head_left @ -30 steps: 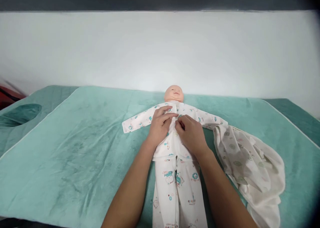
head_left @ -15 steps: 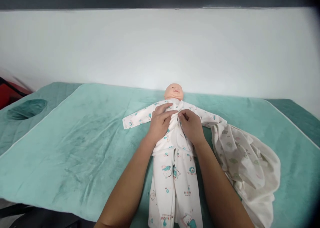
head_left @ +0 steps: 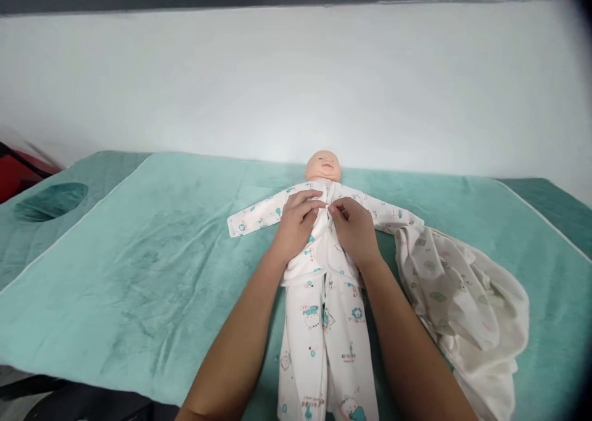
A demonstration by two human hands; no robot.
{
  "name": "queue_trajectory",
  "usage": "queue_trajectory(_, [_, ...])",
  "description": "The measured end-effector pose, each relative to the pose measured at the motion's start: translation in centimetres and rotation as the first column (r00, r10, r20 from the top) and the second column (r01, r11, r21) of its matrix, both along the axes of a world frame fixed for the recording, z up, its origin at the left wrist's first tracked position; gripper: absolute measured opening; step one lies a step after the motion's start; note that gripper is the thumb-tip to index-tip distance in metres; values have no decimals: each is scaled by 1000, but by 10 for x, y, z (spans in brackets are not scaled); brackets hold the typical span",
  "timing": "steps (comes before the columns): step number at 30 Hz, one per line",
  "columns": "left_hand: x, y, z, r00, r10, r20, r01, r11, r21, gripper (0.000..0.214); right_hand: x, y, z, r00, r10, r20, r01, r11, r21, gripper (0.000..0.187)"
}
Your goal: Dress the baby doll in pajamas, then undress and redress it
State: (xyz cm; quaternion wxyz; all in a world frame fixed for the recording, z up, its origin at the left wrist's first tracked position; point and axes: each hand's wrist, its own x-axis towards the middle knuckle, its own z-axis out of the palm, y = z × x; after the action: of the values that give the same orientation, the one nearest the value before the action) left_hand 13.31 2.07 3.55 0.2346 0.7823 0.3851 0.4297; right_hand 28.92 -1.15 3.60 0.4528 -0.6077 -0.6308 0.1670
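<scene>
A baby doll [head_left: 322, 167] lies on its back, head toward the wall, dressed in a white printed top [head_left: 309, 262] and matching trousers [head_left: 303, 353]. Both my hands are at the front opening of the top, on the doll's chest. My left hand [head_left: 296, 220] has its thumb and forefinger closed on one edge of the cloth. Facing it, my right hand [head_left: 354, 228] pinches the other edge, its fingertips almost touching the left ones. Whatever fastener is between the fingertips is too small to make out. The sleeves stretch out to both sides.
A crumpled white cloth with a leaf print [head_left: 467, 298] lies to the right, against the doll's right-hand sleeve. Beneath everything is a green padded bed cover [head_left: 139, 273]. An oval hole [head_left: 52, 201] shows at its left end. Behind stands a white wall [head_left: 277, 88].
The view has shifted slightly. My hands stay at the top's front opening with only small finger movements, the fingertips still close together.
</scene>
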Motion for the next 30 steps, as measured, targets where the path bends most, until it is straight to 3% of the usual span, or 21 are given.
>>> queue_trajectory(5, [0, 0, 2, 999, -33, -8, 33, 999, -23, 26, -6, -4, -1, 984, -98, 150, 93, 995, 42, 20])
queue_trajectory(11, [0, 2, 0, 1000, -27, -6, 27, 998, -49, 25, -9, -6, 1, 972, -115, 207, 110, 993, 37, 20])
queue_trajectory(19, [4, -6, 7, 994, -104, 39, 109, 982, -153, 32, -6, -2, 2, 986, -127, 104, 125, 992, 23, 17])
queue_trajectory(22, [4, -11, 11, 991, -87, 104, 103, 983, -154, 30, -2, -2, 3, 993, -111, -37, 111, 994, -15, 18])
queue_trajectory(25, [-2, -11, 12, 979, -153, 133, 175, 969, -175, 24, 3, -10, 12, 990, -98, -105, 93, 995, -43, 21])
queue_trajectory(30, [-13, -7, 14, 969, -245, 36, 247, 954, -172, 25, 1, -37, 35, 968, 17, 252, 25, 986, -163, 37])
